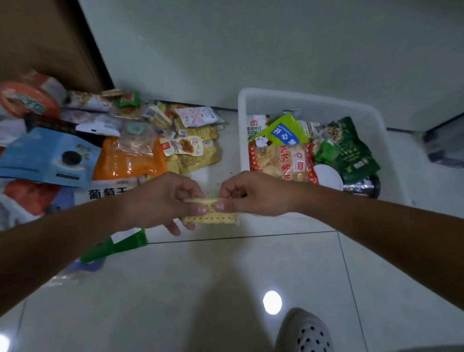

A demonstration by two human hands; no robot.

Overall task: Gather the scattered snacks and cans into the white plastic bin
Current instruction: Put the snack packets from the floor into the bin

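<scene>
Your left hand [160, 203]: fingers curled, pinching the left end of the cracker pack [211, 218].
Your right hand [253, 195]: fingers curled, pinching the pack's right end, thumb on top.
Cracker pack: held level between both hands above the floor, just outside the near-left corner of the white plastic bin [243, 138].
Bin: on the floor at your right with its far rim close to the wall [273, 41]. It holds a red chip bag [280, 160] and a dark green bag [354, 149]; your right forearm hides the near rim.
Scattered snacks: piled at your left, from the red bowl [25, 101] to the orange bag [126, 161].
Room: a strip of tiled floor [203, 283] shows between the pile and the bin's left wall, and broad tile lies nearer you.
</scene>
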